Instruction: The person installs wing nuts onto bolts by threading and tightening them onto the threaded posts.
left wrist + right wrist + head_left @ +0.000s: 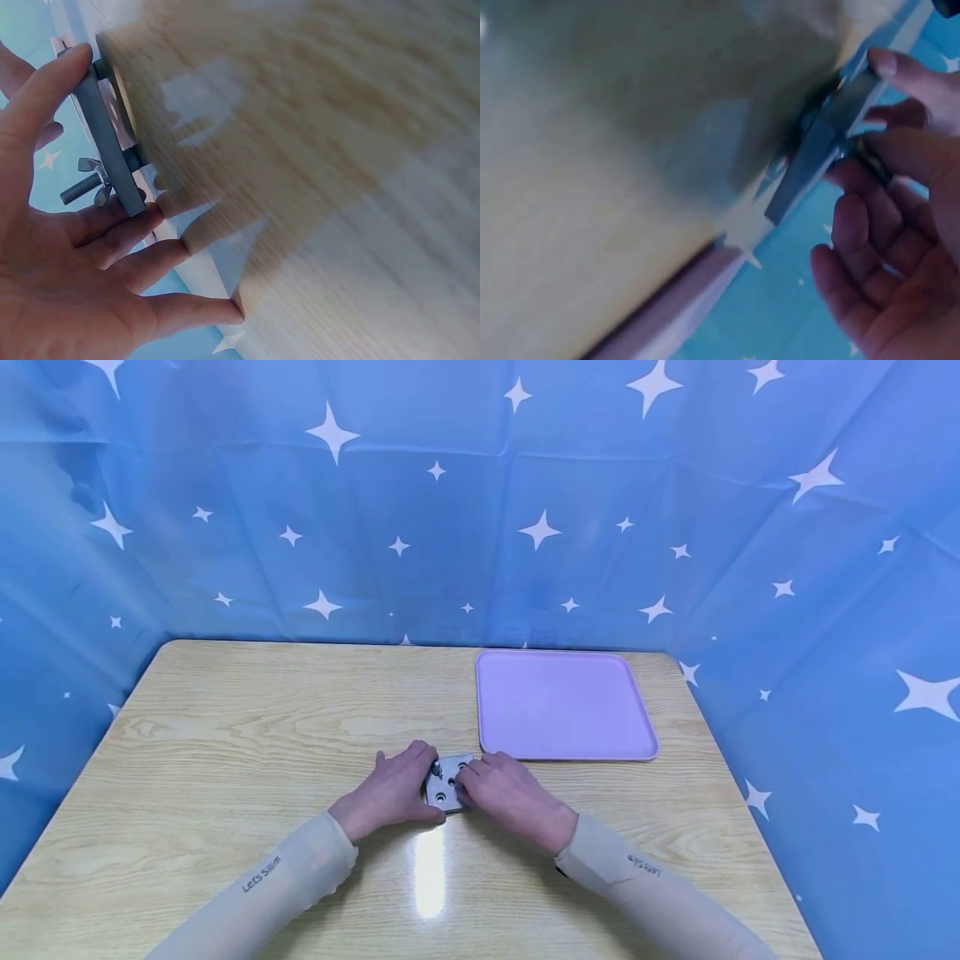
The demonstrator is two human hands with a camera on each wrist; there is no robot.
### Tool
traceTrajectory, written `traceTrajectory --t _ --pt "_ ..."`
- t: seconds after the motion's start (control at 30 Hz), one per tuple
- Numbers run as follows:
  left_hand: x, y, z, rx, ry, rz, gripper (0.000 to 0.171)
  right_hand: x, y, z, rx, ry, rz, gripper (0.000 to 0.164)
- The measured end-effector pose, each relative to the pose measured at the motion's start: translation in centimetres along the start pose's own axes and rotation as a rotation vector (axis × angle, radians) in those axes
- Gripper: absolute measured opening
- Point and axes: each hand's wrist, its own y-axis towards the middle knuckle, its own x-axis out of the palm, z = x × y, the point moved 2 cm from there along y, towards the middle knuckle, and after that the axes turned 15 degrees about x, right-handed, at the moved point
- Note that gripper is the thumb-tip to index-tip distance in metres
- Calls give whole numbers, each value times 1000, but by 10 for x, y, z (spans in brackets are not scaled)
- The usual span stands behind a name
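A grey metal plate (pixel 453 797) with several round holes stands just above the tabletop, on short dark feet (pixel 135 157). My left hand (pixel 397 789) grips it across from the left, thumb on the near edge and fingers at the far one. Near the plate's left edge, a wing nut (pixel 88 165) sits on an upright threaded bolt (pixel 79 189). My right hand (pixel 513 797) is over the plate's right side. Its thumb and a finger pinch a small dark bolt-like piece (pixel 875 163) at the plate's face, largely hidden by those fingers.
A flat lilac tray (pixel 562 753) lies on the wooden table (pixel 247 735), right behind my right hand. Blue cloth with white stars (pixel 450 510) hangs behind the table and along its sides.
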Motion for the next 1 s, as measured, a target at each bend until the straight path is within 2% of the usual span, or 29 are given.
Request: traceTrajectory --t 0.1,0.2,0.33,0.47,0.57,0.63,0.73,0.8,0.87,1.0 --pt "0 0 0 4 -2 4 73 2 0 -2 87 92 6 13" --pt "0 0 1 5 -9 3 73 3 -1 -4 136 145 10 16" --pt "0 -1 1 9 -14 2 73 3 -2 -6 161 152 16 18" --pt "0 -2 1 16 -12 10 72 1 -3 -4 178 123 -26 24" --pt "-1 -3 1 25 -15 21 72 -6 -5 2 129 92 -86 44" --pt "-1 -3 1 28 -19 23 72 -10 -6 6 37 66 -115 49" --pt "-1 -2 1 24 -26 18 71 -15 -7 11 -124 30 -127 37" --pt "-1 -3 1 14 -27 13 72 -16 -8 12 -195 -8 -108 27" --pt "-1 -2 0 5 -26 11 72 -16 -8 13 -217 -27 -88 22" --pt "-1 -2 0 -1 -28 9 72 -14 -7 14 -196 -37 -67 18"
